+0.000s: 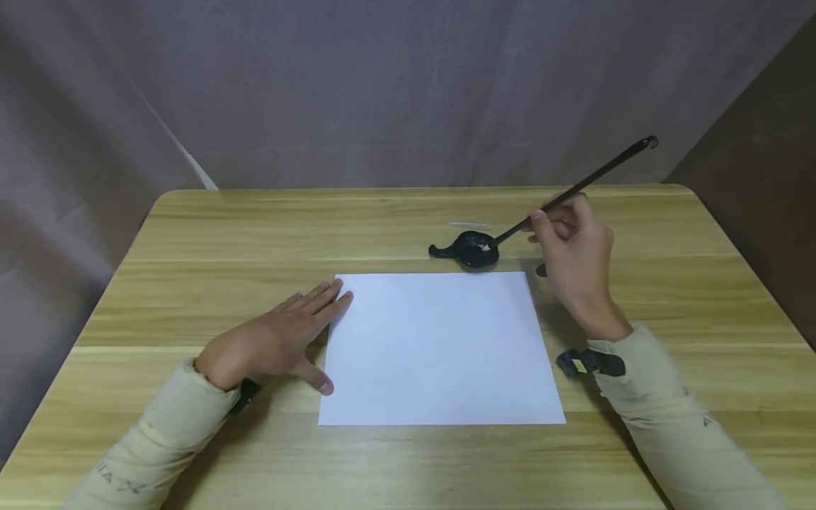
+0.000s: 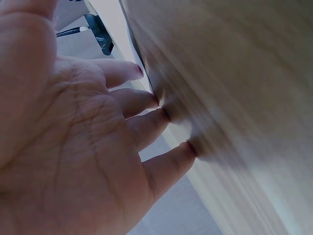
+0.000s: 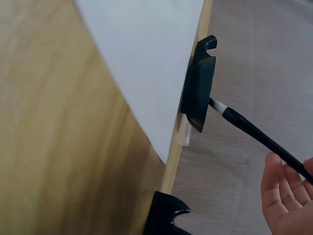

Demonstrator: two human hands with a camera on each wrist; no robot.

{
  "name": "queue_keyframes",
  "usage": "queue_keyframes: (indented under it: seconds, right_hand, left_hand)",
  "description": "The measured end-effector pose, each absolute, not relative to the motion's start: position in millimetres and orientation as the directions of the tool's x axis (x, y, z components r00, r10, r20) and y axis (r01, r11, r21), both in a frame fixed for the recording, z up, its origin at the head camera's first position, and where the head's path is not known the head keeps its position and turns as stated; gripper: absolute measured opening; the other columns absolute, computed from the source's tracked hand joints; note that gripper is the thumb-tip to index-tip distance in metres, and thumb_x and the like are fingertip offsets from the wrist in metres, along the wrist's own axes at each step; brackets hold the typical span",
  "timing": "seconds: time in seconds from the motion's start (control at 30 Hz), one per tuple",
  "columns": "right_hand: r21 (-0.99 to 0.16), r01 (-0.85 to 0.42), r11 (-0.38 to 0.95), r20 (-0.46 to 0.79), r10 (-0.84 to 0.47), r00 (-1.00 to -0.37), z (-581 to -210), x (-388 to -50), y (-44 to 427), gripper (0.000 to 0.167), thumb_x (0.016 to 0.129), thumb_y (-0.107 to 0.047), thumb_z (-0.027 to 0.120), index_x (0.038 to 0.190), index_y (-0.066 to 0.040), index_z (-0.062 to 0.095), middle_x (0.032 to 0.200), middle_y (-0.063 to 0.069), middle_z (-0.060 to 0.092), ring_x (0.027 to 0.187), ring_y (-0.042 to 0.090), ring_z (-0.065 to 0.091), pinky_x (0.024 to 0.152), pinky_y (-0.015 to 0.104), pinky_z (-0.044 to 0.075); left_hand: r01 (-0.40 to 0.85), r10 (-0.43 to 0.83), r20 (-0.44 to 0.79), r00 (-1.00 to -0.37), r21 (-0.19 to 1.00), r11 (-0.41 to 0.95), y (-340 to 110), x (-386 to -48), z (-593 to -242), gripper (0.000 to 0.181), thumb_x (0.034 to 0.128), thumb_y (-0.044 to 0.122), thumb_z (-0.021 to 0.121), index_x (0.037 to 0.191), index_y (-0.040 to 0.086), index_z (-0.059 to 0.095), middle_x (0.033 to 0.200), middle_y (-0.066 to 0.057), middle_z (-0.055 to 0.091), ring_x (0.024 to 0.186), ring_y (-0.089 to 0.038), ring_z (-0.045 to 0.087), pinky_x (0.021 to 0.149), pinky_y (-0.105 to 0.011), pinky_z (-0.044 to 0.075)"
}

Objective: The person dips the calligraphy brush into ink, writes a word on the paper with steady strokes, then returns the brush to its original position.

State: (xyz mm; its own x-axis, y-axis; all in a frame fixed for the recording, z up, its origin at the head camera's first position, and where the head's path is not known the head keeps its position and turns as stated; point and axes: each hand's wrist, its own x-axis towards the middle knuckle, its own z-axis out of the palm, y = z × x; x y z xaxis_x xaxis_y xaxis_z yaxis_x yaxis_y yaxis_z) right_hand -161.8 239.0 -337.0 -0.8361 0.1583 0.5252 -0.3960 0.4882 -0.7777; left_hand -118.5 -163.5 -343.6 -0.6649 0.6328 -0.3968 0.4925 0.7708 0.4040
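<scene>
My right hand [image 1: 576,255] pinches a long dark brush [image 1: 593,176], tilted up to the right, its tip at the small black dish [image 1: 477,251]. In the right wrist view the brush [image 3: 252,130] has white bristles with a dark end, at the rim of the dish [image 3: 199,88]. My left hand [image 1: 274,343] lies with fingers spread at the left edge of a white sheet of paper [image 1: 440,350]. The left wrist view shows the palm [image 2: 73,137] and the fingertips against the table and paper edge.
A thin clear stick [image 1: 469,225] lies behind the dish. A small black object [image 1: 541,270], partly hidden by my right hand, sits right of the paper; the right wrist view shows a black notched piece [image 3: 165,214]. The wooden table [image 1: 255,234] meets a grey curtain behind.
</scene>
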Motion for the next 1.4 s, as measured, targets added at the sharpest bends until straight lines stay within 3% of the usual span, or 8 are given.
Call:
queue_keyframes:
  seconds: [0.2, 0.37, 0.5, 0.77, 0.9, 1.0, 1.17, 1.4]
  right_hand:
    - [-0.828, -0.382, 0.411, 0.487, 0.188, -0.853, -342, -164, 240, 0.009, 0.105, -0.007, 0.062, 0.111, -0.001, 0.062, 0.094, 0.000, 0.074, 0.078, 0.005, 0.076, 0.072, 0.022, 0.062]
    - [-0.844, -0.364, 0.395, 0.469, 0.210, -0.858, -339, -162, 240, 0.008, 0.106, -0.008, 0.062, 0.112, -0.004, 0.062, 0.094, -0.004, 0.073, 0.078, 0.006, 0.076, 0.071, 0.021, 0.062]
    - [-0.846, -0.395, 0.358, 0.492, 0.241, -0.836, -327, -158, 239, 0.011, 0.105, -0.009, 0.063, 0.114, -0.002, 0.062, 0.096, 0.000, 0.073, 0.079, 0.009, 0.077, 0.073, 0.021, 0.062]
    - [-0.847, -0.512, 0.145, 0.532, 0.242, -0.811, -298, -139, 219, 0.012, 0.101, -0.001, 0.067, 0.113, 0.002, 0.063, 0.099, 0.014, 0.070, 0.081, 0.019, 0.077, 0.073, 0.026, 0.062]
    - [-0.809, -0.575, 0.118, 0.587, 0.210, -0.782, -289, -131, 207, 0.012, 0.100, 0.002, 0.067, 0.111, 0.003, 0.065, 0.098, 0.016, 0.071, 0.080, 0.021, 0.077, 0.072, 0.027, 0.063]
    - [-0.786, -0.604, 0.129, 0.618, 0.195, -0.762, -287, -129, 203, 0.010, 0.099, 0.003, 0.067, 0.108, -0.001, 0.067, 0.097, 0.017, 0.072, 0.078, 0.021, 0.077, 0.070, 0.028, 0.063]
    - [-0.818, -0.571, 0.074, 0.573, 0.194, -0.796, -291, -128, 200, 0.014, 0.099, 0.006, 0.067, 0.106, -0.006, 0.067, 0.095, 0.017, 0.072, 0.075, 0.019, 0.077, 0.068, 0.028, 0.062]
    - [-0.836, -0.548, 0.041, 0.548, 0.141, -0.825, -293, -115, 180, 0.011, 0.098, 0.008, 0.066, 0.108, 0.003, 0.066, 0.098, 0.017, 0.072, 0.078, 0.021, 0.077, 0.070, 0.029, 0.063]
  left_hand:
    - [0.496, 0.633, -0.394, -0.667, 0.399, 0.771, -164, -119, -343, 0.135, 0.0746, 0.057, 0.091, 0.170, 0.007, 0.009, 0.177, -0.018, -0.002, 0.163, -0.039, 0.000, 0.129, -0.063, 0.011]
    - [0.500, 0.629, -0.398, -0.668, 0.386, 0.776, -163, -119, -344, 0.136, 0.0744, 0.058, 0.090, 0.170, 0.007, 0.009, 0.177, -0.018, -0.003, 0.163, -0.038, -0.001, 0.129, -0.062, 0.011]
    - [0.498, 0.624, -0.408, -0.667, 0.379, 0.780, -162, -120, -344, 0.136, 0.0744, 0.058, 0.090, 0.170, 0.007, 0.008, 0.177, -0.017, -0.004, 0.163, -0.037, -0.002, 0.130, -0.062, 0.010]
    - [0.482, 0.607, -0.427, -0.670, 0.372, 0.794, -163, -121, -345, 0.139, 0.0724, 0.060, 0.090, 0.171, 0.010, 0.005, 0.177, -0.013, -0.008, 0.163, -0.034, -0.006, 0.130, -0.061, 0.007]
    - [0.479, 0.604, -0.426, -0.674, 0.370, 0.796, -163, -121, -344, 0.139, 0.0722, 0.060, 0.091, 0.171, 0.010, 0.006, 0.177, -0.013, -0.007, 0.164, -0.034, -0.006, 0.130, -0.061, 0.007]
    - [0.480, 0.605, -0.423, -0.675, 0.371, 0.795, -162, -120, -343, 0.139, 0.0726, 0.059, 0.090, 0.171, 0.010, 0.006, 0.177, -0.013, -0.007, 0.163, -0.035, -0.005, 0.130, -0.061, 0.007]
    - [0.477, 0.608, -0.420, -0.674, 0.381, 0.792, -162, -120, -343, 0.138, 0.0733, 0.060, 0.090, 0.171, 0.010, 0.006, 0.177, -0.014, -0.007, 0.163, -0.036, -0.005, 0.130, -0.062, 0.007]
    - [0.492, 0.611, -0.411, -0.676, 0.365, 0.790, -161, -121, -345, 0.139, 0.0730, 0.061, 0.089, 0.170, 0.007, 0.005, 0.177, -0.015, -0.005, 0.163, -0.036, -0.004, 0.130, -0.062, 0.008]
